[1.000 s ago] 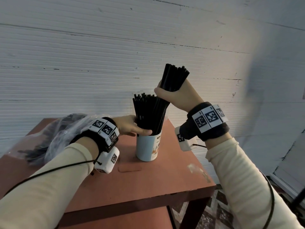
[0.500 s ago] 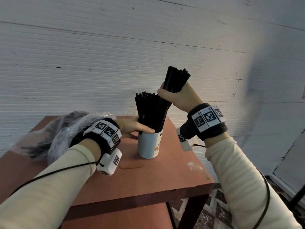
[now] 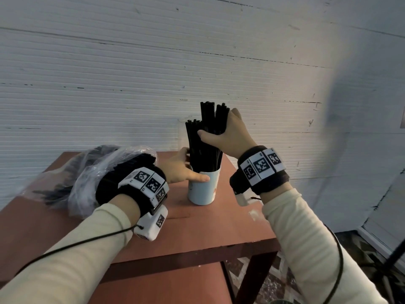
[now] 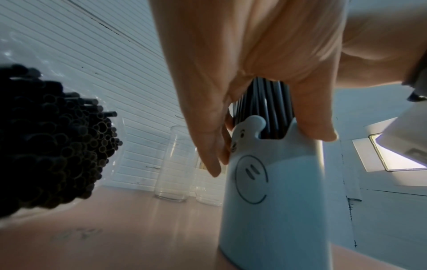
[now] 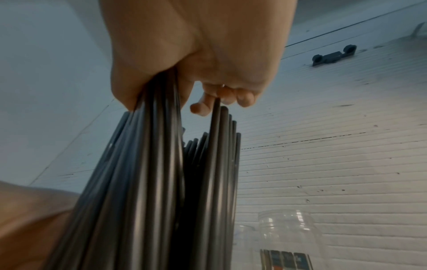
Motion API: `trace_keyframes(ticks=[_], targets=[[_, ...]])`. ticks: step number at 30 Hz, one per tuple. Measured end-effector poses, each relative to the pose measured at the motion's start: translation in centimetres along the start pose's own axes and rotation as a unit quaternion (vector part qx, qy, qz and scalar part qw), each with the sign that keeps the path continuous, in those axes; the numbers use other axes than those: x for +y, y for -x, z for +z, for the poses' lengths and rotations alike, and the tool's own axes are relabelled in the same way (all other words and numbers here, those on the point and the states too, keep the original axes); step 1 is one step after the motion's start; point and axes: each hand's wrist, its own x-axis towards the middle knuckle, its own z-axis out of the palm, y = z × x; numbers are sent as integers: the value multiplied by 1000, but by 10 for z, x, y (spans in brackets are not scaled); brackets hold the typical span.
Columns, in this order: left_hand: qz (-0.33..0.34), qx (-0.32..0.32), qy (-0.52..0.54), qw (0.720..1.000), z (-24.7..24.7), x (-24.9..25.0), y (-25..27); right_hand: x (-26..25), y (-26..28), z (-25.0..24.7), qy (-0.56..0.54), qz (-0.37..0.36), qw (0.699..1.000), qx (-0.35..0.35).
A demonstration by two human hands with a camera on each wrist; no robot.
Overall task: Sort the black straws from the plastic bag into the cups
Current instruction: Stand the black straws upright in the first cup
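A matte pale-blue cylindrical cup (image 3: 202, 189) with a printed smiley face stands on the smooth reddish-brown table (image 3: 219, 224), packed with thin glossy black plastic straws (image 3: 202, 150). The right hand (image 3: 228, 137) grips the straws' upper ends; the left hand (image 3: 177, 167) curls around the cup's rim. A crinkled clear plastic bag (image 3: 87, 172) of more straws lies left. Clear glass jars (image 4: 172, 164) stand behind.

My left hand (image 4: 254, 73) wraps the rim of the pale blue cup (image 4: 272, 191) (a smiley and a small bear printed on its side), thumb on one side, fingers (image 4: 208, 146) on the other; black straws (image 4: 270, 109) stand inside it; the plastic bag (image 4: 53, 137) of straws lies to the left on the table (image 4: 127, 237); two clear jars (image 4: 173, 164) stand behind.
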Motion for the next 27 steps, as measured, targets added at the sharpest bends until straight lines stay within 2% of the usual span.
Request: trace_keyframes(ticks=[5,8,11,13,15,19,22,27], targets=[[4,-6,-25,1000,0,-1,0,-5,8,-7,2,38,999,-3],[10,18,-39,999,6,3,0,-1,5,-3,-8,59,998,-13],[15,33,-39,999,11,3,-1,0,7,-4,-63,57,996,19],[25,17,-31,999,9,6,-1,-2,12,-8,-139,28,988,63],[28,3,-36,999,6,8,-1,-6,15,-12,-167,-38,979,109],[21,4,-69,997,4,10,-1,-10,8,-10,-84,-149,974,149],[22,-3,-74,997,4,9,-1,-5,7,-2,-45,-162,971,168],[24,-14,-49,998,4,6,-2,10,22,12,-25,-145,974,173]])
